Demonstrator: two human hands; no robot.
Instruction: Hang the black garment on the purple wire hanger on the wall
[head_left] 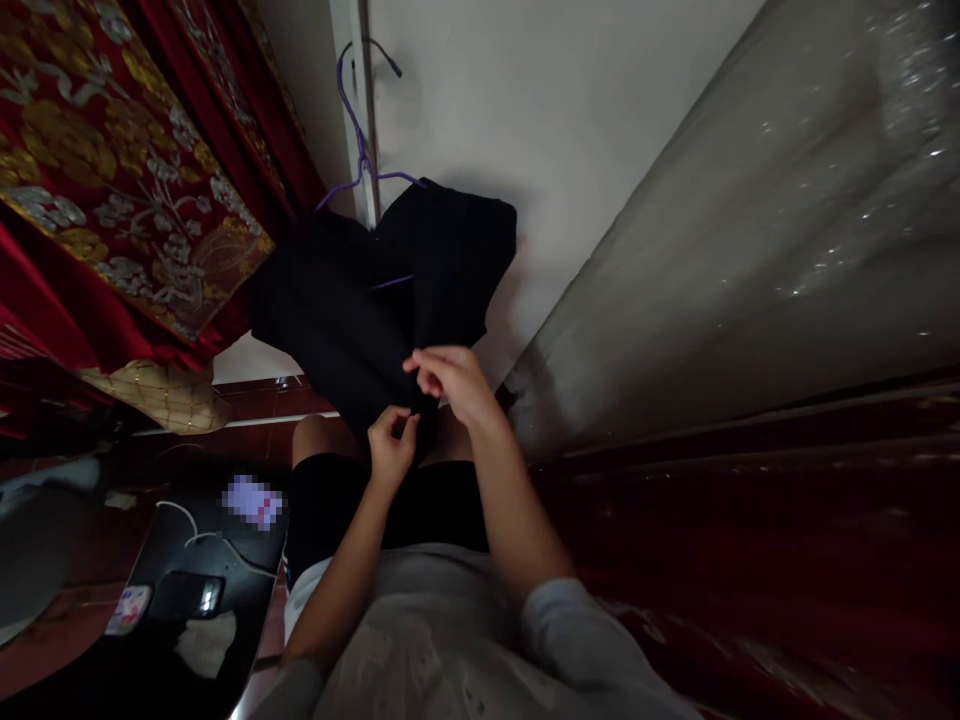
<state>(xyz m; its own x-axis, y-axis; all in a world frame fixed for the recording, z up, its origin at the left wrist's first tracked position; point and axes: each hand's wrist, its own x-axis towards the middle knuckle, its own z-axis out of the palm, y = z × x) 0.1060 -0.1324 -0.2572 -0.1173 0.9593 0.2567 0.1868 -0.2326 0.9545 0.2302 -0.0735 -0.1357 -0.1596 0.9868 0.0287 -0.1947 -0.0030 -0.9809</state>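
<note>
A black garment (375, 300) hangs on a purple hanger (358, 130) hooked at a white door frame. My left hand (391, 445) is closed in a pinch on the lower edge of the garment. My right hand (450, 382) is just above it, fingers curled and pinching the same black fabric. Both forearms reach up from my lap, where I see black shorts and a light grey shirt.
Red curtains with gold floral pattern (112, 150) hang at left. A shiny grey sheet or curtain (750, 250) slants at right over a dark red surface (750, 560). A black table (187, 600) at lower left holds a phone, a white cable and cards.
</note>
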